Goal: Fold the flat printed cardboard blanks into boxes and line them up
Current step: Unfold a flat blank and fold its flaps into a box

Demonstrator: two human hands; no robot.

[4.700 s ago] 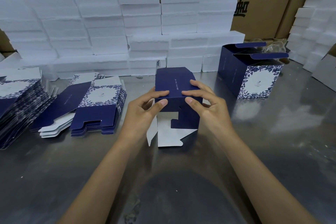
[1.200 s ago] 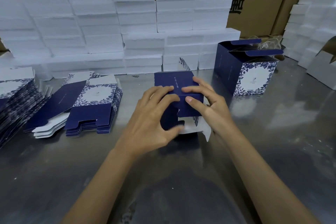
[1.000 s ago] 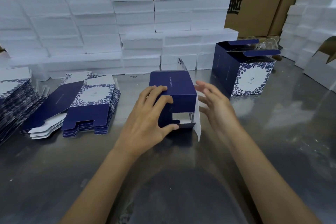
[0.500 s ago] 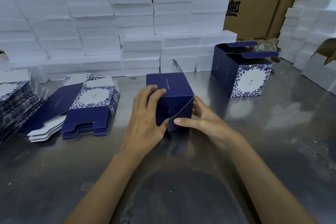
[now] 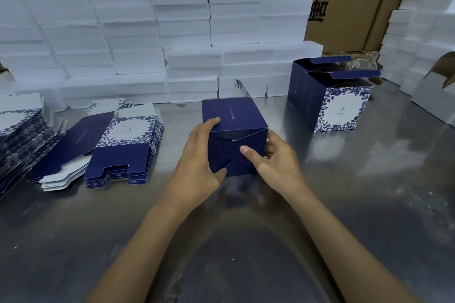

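A dark blue box (image 5: 234,120) lies on its side on the metal table (image 5: 344,204), its interlocked bottom flaps facing me. My left hand (image 5: 199,162) grips its left edge, thumb on the lower flap. My right hand (image 5: 275,162) holds the right side, thumb pressed on the flaps' centre. A finished box (image 5: 330,103) with a floral white panel stands upright at the right, top flaps open. Flat blanks (image 5: 123,147) lie stacked at the left, with a taller pile (image 5: 19,140) at the far left edge.
White foam blocks (image 5: 184,44) are stacked in a wall along the table's back. More foam blocks (image 5: 423,39) rise at the right. Brown cartons (image 5: 349,0) with printed characters stand behind them. A grey carton (image 5: 435,96) sits at the right edge.
The loose white bottom flaps have been folded in and now interlock flat. My right thumb has moved onto the closed bottom; my left hand still holds the left edge.
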